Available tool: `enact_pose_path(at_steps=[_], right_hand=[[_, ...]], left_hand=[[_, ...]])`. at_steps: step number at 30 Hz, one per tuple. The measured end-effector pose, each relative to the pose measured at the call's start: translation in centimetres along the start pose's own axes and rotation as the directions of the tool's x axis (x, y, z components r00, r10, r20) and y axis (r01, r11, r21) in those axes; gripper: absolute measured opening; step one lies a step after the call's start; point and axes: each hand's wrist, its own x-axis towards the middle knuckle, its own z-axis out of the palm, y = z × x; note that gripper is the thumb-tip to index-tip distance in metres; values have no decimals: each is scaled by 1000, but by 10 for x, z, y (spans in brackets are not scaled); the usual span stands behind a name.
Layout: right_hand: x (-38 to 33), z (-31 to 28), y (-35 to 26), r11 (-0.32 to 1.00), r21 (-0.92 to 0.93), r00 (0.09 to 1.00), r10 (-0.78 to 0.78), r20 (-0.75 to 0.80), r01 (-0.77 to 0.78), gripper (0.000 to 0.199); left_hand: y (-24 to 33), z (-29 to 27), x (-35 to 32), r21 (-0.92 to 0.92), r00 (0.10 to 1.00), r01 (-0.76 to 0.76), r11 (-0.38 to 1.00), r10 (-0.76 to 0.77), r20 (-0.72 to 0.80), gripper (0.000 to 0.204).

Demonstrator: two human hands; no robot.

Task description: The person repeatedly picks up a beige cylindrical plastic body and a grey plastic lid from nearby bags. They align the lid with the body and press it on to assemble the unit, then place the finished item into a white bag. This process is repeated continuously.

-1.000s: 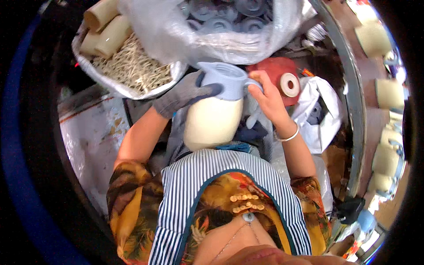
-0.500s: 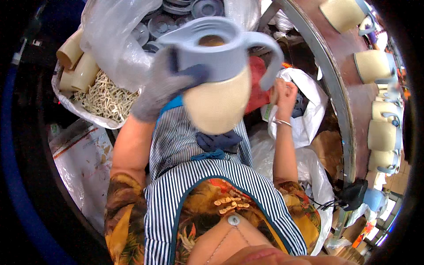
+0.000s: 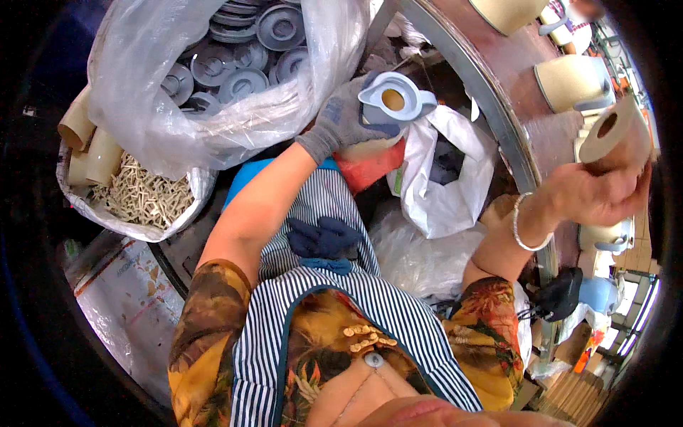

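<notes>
My left hand [image 3: 345, 122], in a grey glove with dark fingertips, is closed round a jug [image 3: 413, 107] with a light blue spouted collar and a cream body. The jug's mouth faces up and its inside looks yellowish. It is over a red piece of material [image 3: 373, 167] by my lap. My bare right hand [image 3: 605, 193], with a bracelet at the wrist, is stretched out over the bench at the right. Its fingers, blurred, are curled at a beige hollow piece [image 3: 617, 135] with a dark oval opening, which it appears to grip.
A clear plastic bag [image 3: 167, 132] of grey round lids [image 3: 245, 84] stands at the back left, beside a sack of small pale pieces [image 3: 142, 196] and beige tubes [image 3: 105, 156]. A white bag [image 3: 420, 192] stands right of my lap. More jugs [image 3: 569, 82] stand along the metal-edged bench [image 3: 491, 92].
My left hand has carried the jug away and slightly right, tipping its mouth toward view. My right hand has gone from beside the white bag to the bench, at the beige piece.
</notes>
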Motion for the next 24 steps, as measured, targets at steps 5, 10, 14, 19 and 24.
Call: enact_pose_path(at_steps=[5, 10, 14, 19, 24], right_hand=[[-99, 95, -4, 934, -211, 798, -112, 593, 288, 30], [-97, 66, -7, 859, -138, 752, 500, 429, -492, 29], [-158, 13, 6, 665, -458, 581, 744, 332, -590, 26], [-244, 15, 18, 552, -553, 199, 797, 570, -624, 41], [-267, 58, 12, 802, -385, 443, 581, 683, -457, 42]], left_hand=[[7, -6, 3, 1, 998, 5, 1000, -5, 63, 87], [40, -59, 23, 238, 980, -181, 954, 154, 126, 58], [90, -26, 89, 177, 975, -142, 974, 168, -143, 51], [96, 13, 71, 696, 902, -99, 711, -231, 364, 38], [118, -126, -46, 484, 969, 7, 875, 113, -218, 41]])
